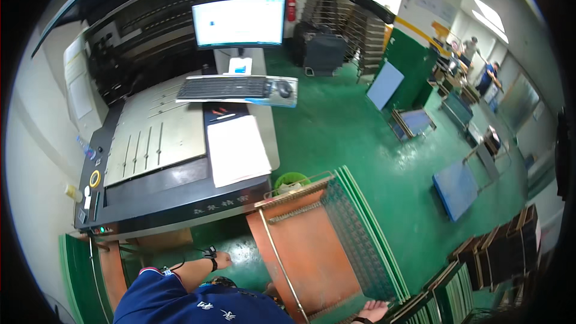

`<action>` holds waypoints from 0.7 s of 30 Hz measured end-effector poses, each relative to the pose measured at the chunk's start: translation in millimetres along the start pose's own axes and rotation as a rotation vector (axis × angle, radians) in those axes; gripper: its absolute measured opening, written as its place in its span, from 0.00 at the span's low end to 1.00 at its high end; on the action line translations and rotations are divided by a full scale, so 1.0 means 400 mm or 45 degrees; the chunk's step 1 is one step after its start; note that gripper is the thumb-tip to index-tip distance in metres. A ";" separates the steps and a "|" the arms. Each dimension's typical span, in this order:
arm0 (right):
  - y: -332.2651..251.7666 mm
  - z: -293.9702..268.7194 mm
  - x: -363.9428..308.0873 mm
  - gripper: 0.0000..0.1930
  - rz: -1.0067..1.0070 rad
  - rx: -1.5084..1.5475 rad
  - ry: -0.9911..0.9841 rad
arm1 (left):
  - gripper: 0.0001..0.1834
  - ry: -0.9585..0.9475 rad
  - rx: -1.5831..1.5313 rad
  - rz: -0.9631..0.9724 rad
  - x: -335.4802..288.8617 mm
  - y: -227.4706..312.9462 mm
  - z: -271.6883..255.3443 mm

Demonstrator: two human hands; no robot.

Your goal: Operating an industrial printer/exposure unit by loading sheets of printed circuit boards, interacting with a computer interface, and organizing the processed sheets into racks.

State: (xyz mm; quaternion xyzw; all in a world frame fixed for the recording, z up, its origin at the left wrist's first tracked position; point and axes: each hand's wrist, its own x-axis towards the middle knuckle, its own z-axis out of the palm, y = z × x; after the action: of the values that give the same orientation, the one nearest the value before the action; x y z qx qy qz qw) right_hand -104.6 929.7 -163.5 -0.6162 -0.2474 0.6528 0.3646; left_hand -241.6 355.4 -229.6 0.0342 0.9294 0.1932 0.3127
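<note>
My left hand (223, 260) hangs low over the green floor, below the front of the machine, with a black strap and small device at its wrist. It appears to hold nothing, but its fingers are too small and blurred to read. At the lower edge, my right hand (374, 310) has its fingers bent over the near end of a rack cart (309, 258) with an orange-brown base and metal rails. Several green panels (369, 231) stand upright along the cart's right side, close to that hand.
A machine with a pale slotted bed (157, 135) stands left, bearing white paper sheets (239, 150), a keyboard (223, 87) and a monitor (239, 22). A green bin (292, 180) sits behind the cart. Dark racks (501, 246) line the right; a blue-topped cart (455, 188) is beyond. Two people (489, 78) stand far off.
</note>
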 end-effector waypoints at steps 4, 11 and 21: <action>0.130 0.132 -0.206 0.19 0.107 -0.364 -0.520 | 0.15 0.147 -0.236 -0.118 -0.088 -0.139 -0.051; 0.510 0.216 -0.700 0.14 0.192 -0.905 -1.550 | 0.16 0.333 -0.575 -0.448 -0.357 -0.394 -0.008; 0.834 0.092 -1.170 0.09 -0.268 -1.838 -3.119 | 0.18 0.349 -0.920 -1.634 -1.054 -0.815 0.547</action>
State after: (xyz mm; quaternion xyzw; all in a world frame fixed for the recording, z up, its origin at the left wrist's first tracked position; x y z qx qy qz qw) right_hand -209.7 364.9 -124.7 0.3013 -0.7179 0.4678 -0.4184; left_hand 245.2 50.7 -274.0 -0.6439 0.6761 0.2686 0.2371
